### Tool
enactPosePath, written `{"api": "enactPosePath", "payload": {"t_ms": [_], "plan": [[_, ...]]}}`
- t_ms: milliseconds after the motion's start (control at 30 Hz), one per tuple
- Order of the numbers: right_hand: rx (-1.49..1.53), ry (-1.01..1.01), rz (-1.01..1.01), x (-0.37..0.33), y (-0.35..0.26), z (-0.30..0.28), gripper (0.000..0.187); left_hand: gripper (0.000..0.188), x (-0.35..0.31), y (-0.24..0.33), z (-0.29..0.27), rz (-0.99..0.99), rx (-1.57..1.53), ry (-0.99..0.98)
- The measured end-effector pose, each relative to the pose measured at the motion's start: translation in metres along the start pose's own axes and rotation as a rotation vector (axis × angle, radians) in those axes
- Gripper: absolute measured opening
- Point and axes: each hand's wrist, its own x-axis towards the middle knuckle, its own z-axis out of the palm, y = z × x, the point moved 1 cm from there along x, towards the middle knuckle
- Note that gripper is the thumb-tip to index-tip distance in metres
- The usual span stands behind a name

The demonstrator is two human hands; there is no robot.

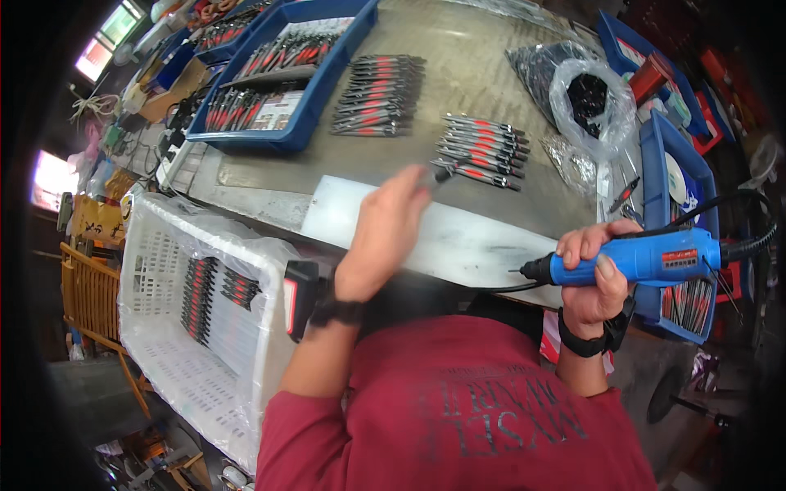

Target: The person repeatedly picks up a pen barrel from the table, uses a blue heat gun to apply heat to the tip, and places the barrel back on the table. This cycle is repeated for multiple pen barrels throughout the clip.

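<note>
My right hand [594, 270] is wrapped round a blue electric screwdriver [647, 255], whose black nose and thin bit point left over a white board [467, 237]. Above the board's left part, my left hand [386, 225] is closed and slightly blurred. A small dark-ended piece [443, 173] pokes out at its fingertips; the rest is hidden. Just beyond lies a row of slim grey, black and red tools [483, 147], side by side. Farther left is a second, longer row of similar tools [379, 94].
A blue tray [282, 141] of such tools stands at the far left. The white plastic-lined crate [274, 327] on my left holds two more rows. At right are a bag of black parts [610, 147], a bag of small metal parts [571, 164] and a blue bin [655, 164].
</note>
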Motion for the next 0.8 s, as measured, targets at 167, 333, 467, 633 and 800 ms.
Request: {"api": "enactPosePath", "payload": {"t_ms": [167, 333, 467, 633, 800], "plan": [[0.009, -0.003, -0.046, 0.001, 0.002, -0.001, 0.048, 0.015, -0.055, 0.033, 0.011, -0.543, -0.593, -0.449], [0.006, -0.011, -0.039, 0.001, 0.004, 0.002, 0.049, 0.010, -0.083, 0.035, 0.016, -0.818, -0.727, -0.557], [0.003, -0.007, -0.021, -0.001, 0.005, 0.006, 0.050, 0.014, -0.091, 0.028, 0.027, -0.847, -0.719, -0.518], [0.012, -0.033, 0.008, -0.003, 0.007, 0.009, 0.052, 0.019, -0.092, 0.024, 0.037, -0.897, -0.797, -0.438], [0.024, -0.065, 0.033, -0.003, 0.011, 0.012, 0.052, 0.022, -0.092, 0.022, 0.038, -0.888, -0.811, -0.437]]}}
